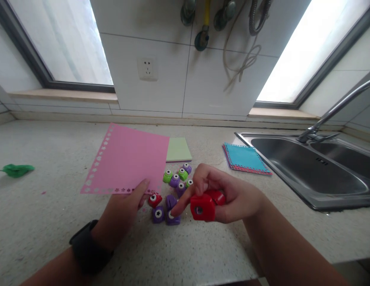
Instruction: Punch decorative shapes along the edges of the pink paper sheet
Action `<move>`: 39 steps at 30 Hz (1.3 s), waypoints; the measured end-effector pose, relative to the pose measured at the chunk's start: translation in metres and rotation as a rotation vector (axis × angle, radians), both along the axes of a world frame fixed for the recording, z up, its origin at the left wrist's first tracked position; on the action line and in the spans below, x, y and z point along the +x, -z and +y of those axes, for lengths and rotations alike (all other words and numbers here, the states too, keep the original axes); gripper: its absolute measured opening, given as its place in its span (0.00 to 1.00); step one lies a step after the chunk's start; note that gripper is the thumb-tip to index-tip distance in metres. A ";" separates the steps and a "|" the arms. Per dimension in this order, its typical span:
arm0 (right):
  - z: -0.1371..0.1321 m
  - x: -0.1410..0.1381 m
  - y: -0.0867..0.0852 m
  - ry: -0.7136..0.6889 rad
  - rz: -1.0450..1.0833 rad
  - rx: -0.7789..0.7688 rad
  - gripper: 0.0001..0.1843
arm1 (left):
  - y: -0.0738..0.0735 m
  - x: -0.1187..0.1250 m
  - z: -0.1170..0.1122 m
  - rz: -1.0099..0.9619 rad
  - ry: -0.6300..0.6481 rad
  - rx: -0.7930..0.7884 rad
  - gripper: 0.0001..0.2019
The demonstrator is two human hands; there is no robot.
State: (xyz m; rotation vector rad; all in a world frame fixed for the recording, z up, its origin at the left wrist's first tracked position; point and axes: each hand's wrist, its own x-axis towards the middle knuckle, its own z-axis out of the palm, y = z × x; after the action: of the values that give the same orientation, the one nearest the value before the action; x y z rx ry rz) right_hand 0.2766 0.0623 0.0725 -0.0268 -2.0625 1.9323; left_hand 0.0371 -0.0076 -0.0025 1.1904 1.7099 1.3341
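My left hand [129, 204] pinches the lower edge of a pink sheet of paper [134, 159], thumb on top and fingers beneath. Small punched shapes run along the sheet's left and bottom edges. In my right hand [229, 194] is a red craft punch [202, 207], its underside turned toward me. The right index finger reaches out to a purple craft punch [173, 217] on the counter. Around it lie another purple punch [157, 214], a smaller red punch [155, 200] and several green and purple punches [175, 180].
Pale green paper [179, 149] lies partly under the pink sheet. A stack of blue and red punched sheets [247, 158] sits beside the steel sink [280, 159] and its faucet [330, 111]. Far left is a crumpled green item [18, 170]. The tiled wall [161, 95] bounds the speckled counter [47, 222].
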 end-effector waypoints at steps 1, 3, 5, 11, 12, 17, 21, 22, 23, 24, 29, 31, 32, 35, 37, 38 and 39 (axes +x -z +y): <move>0.000 -0.001 0.000 0.011 0.009 0.004 0.15 | -0.002 0.001 -0.001 0.010 -0.014 -0.008 0.14; 0.002 -0.002 0.002 0.026 0.045 0.021 0.14 | -0.007 0.004 -0.003 0.058 -0.036 -0.034 0.13; 0.005 -0.002 0.004 0.038 0.075 0.042 0.14 | -0.013 0.006 -0.004 0.138 -0.018 -0.063 0.16; 0.013 -0.003 0.013 0.118 0.007 0.084 0.15 | -0.021 -0.008 -0.001 0.250 0.255 -0.271 0.26; 0.013 -0.004 0.014 0.138 -0.008 0.089 0.15 | -0.022 -0.012 -0.002 0.237 0.317 -0.316 0.26; 0.011 -0.012 0.019 0.216 0.014 0.101 0.15 | -0.050 -0.015 -0.014 0.281 0.376 -0.175 0.20; 0.007 -0.020 0.023 0.279 0.051 0.115 0.16 | -0.074 0.002 -0.029 0.316 0.215 0.009 0.12; 0.005 -0.022 0.023 0.298 0.053 0.125 0.16 | -0.076 0.007 -0.031 0.305 0.203 0.034 0.10; 0.004 -0.023 0.023 0.317 0.057 0.138 0.16 | -0.077 0.011 -0.033 0.293 0.195 0.072 0.10; 0.003 -0.025 0.023 0.336 0.067 0.159 0.16 | -0.076 0.015 -0.034 0.280 0.182 0.094 0.09; -0.002 -0.029 0.022 0.373 0.107 0.230 0.15 | -0.070 0.024 -0.036 0.246 0.133 0.180 0.07; -0.003 -0.030 0.021 0.379 0.105 0.249 0.15 | -0.070 0.025 -0.036 0.236 0.128 0.184 0.07; -0.003 -0.030 0.021 0.384 0.103 0.261 0.14 | -0.070 0.025 -0.037 0.225 0.125 0.179 0.07; -0.003 -0.029 0.021 0.403 0.089 0.301 0.14 | -0.070 0.027 -0.037 0.198 0.111 0.165 0.08; -0.004 -0.029 0.021 0.411 0.085 0.322 0.13 | -0.069 0.027 -0.036 0.195 0.112 0.159 0.08; -0.004 -0.029 0.021 0.411 0.088 0.331 0.13 | -0.068 0.028 -0.036 0.195 0.115 0.156 0.08; -0.004 -0.029 0.021 0.410 0.089 0.336 0.13 | -0.068 0.028 -0.036 0.195 0.116 0.154 0.08</move>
State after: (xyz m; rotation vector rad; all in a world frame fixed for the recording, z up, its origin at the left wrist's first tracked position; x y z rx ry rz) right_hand 0.2479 0.0583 0.0515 -0.2602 -2.0966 1.3130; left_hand 0.0650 -0.0435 0.0653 1.5277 1.6643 1.3349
